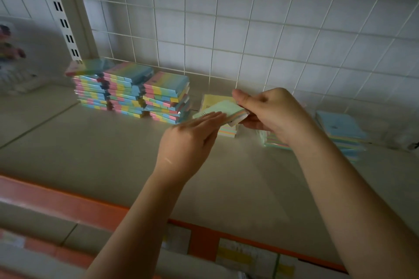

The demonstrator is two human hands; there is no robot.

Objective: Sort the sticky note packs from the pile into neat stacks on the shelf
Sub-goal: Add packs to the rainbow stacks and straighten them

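Note:
My right hand (269, 112) grips a green-topped sticky note pack (223, 112) by its right end, just above a short stack (227, 132) in the middle of the shelf (113, 154). My left hand (192, 138) lies flat with straight fingers against the near left edge of that pack. A yellow pack (215, 101) shows behind it. Three tall stacks of pastel striped packs (131, 92) stand at the back left. A loose pile of blue and green packs (340, 133) lies to the right, partly hidden by my right wrist.
A white wire grid (249, 29) backs the shelf. A slotted upright post (65, 20) stands at the back left. An orange strip (90, 208) runs along the shelf's front edge, with price labels (247, 256) below it.

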